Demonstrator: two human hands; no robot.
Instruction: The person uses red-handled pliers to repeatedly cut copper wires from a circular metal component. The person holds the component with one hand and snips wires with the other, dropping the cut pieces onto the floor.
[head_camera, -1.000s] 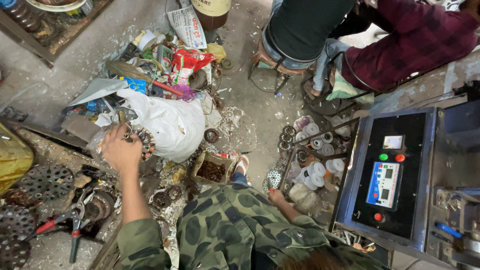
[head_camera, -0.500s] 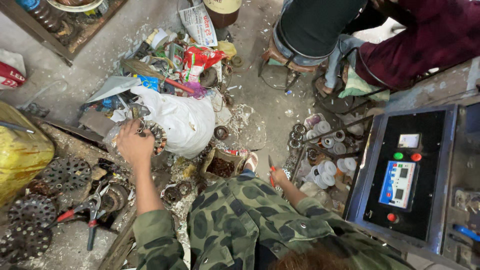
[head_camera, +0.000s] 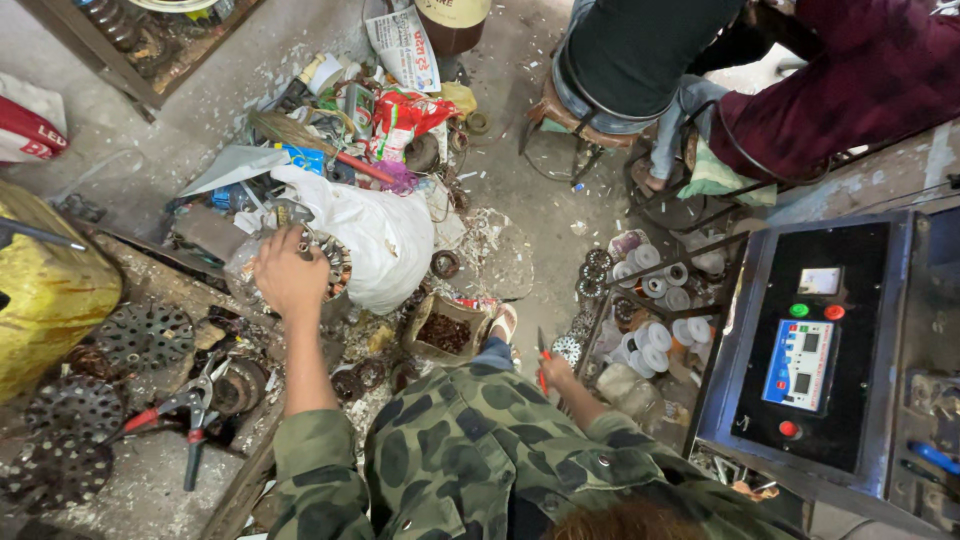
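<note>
Head view, looking down on a person in a camouflage-print jacket (head_camera: 470, 460). Left hand (head_camera: 288, 278) is stretched out, fingers curled round a round grey metal motor core w/ copper windings (head_camera: 330, 262), which sits against the white plastic sack (head_camera: 380, 235) at mid-frame. Right hand (head_camera: 552, 372), below & right of the sack, is closed round a small red-handled tool (head_camera: 541, 362). Left of the sack: perforated dark metal discs (head_camera: 140, 335) & red-handled pliers (head_camera: 185, 412). Far right of the sack: black control box w/ blue display, green & red buttons (head_camera: 810, 350). Above-right, two seated people (head_camera: 760, 70)
</note>
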